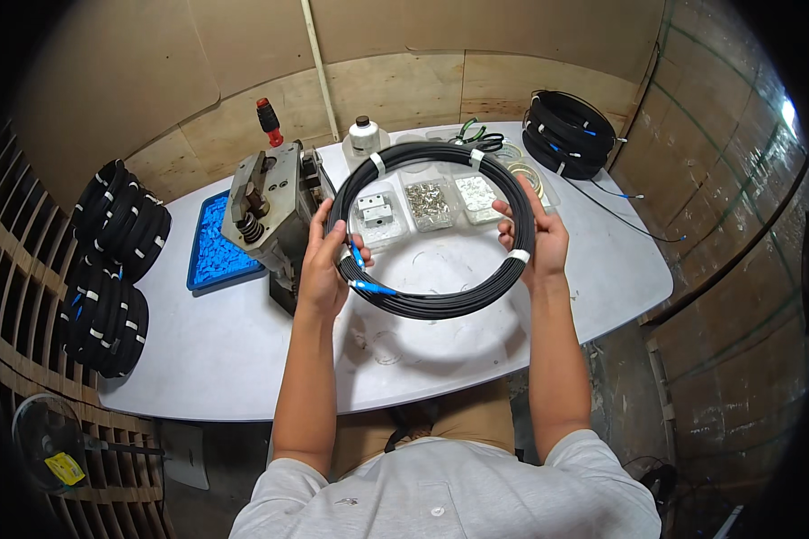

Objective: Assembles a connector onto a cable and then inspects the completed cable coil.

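Clamped the black cable coil (436, 305) from two sides, with the fingers of the left hand (322, 269) closed around its left flank and those of the right hand (543, 238) closed around its right flank, some fingertips showing inside the ring. Held it raised over the desk (593, 260), directly between both hands, with neither hand clearly nearer to its middle. Saw no true long axis in the ring, only a slightly wider spread from hand to hand. Had a first blue connector (373, 288) lying along the coil's near left part and a second blue connector (357, 255) at its left flank, both close to the left fingers and well apart from the right. Noted white ties (377, 163) around the coil at several spots. Found clear boxes (388, 241) of small parts just beyond the coil, partly visible through its hole. Met a metal machine (284, 184) near the coil's left side, a blue tray (225, 285) farther left of it, stacked coils (121, 220) farthest left, and another cable pile (566, 135) beyond it to the right. Saw white desk surface on the coil's near side and right, out to the edges; judged those sides roomier, the machine side tightest.
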The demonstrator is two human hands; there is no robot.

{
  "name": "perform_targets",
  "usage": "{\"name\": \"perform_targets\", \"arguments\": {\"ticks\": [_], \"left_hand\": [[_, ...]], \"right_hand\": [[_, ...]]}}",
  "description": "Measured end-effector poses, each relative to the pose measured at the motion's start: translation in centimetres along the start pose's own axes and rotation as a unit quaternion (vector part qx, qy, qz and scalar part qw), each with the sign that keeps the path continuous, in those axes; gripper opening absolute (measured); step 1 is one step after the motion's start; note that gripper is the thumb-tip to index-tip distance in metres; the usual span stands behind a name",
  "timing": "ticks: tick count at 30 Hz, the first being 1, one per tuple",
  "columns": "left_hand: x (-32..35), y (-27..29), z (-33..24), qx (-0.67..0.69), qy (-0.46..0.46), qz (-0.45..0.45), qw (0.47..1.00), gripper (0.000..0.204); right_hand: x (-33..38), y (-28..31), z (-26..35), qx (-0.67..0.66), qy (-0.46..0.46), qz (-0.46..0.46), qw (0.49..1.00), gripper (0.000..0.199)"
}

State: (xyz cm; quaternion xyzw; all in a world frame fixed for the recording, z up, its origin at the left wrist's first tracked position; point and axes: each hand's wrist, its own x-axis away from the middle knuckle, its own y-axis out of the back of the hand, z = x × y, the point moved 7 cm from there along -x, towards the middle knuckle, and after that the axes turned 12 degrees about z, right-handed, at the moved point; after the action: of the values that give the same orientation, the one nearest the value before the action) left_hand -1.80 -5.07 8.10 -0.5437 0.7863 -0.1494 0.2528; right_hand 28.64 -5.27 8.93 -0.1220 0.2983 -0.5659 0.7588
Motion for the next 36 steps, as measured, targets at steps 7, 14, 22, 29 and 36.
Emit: {"name": "perform_targets", "arguments": {"ticks": [7, 14, 22, 29, 36], "left_hand": [[0.0, 1.5, -0.7, 0.03, 0.108, 0.11, 0.988, 0.05], [0.0, 2.0, -0.1, -0.23, 0.114, 0.081, 0.963, 0.03], [-0.7, 0.2, 2.6, -0.139, -0.05, -0.089, 0.985, 0.033], [-1.3, 0.4, 1.1, -0.144, -0.057, -0.109, 0.982, 0.025], [-2.1, -0.4, -3.3, -0.266, -0.021, -0.079, 0.96, 0.024]], "right_hand": [[1.5, 3.3, 0.3, 0.309, 0.055, 0.013, 0.949, 0.062], [0.8, 1.6, 0.8, 0.197, 0.178, -0.087, 0.96, 0.036], [0.8, -0.4, 0.0, 0.096, 0.042, -0.055, 0.993, 0.024], [1.0, -0.6, -0.3, 0.098, 0.031, -0.055, 0.993, 0.024], [1.7, 0.3, -2.9, -0.068, -0.032, -0.036, 0.997, 0.012]]}}
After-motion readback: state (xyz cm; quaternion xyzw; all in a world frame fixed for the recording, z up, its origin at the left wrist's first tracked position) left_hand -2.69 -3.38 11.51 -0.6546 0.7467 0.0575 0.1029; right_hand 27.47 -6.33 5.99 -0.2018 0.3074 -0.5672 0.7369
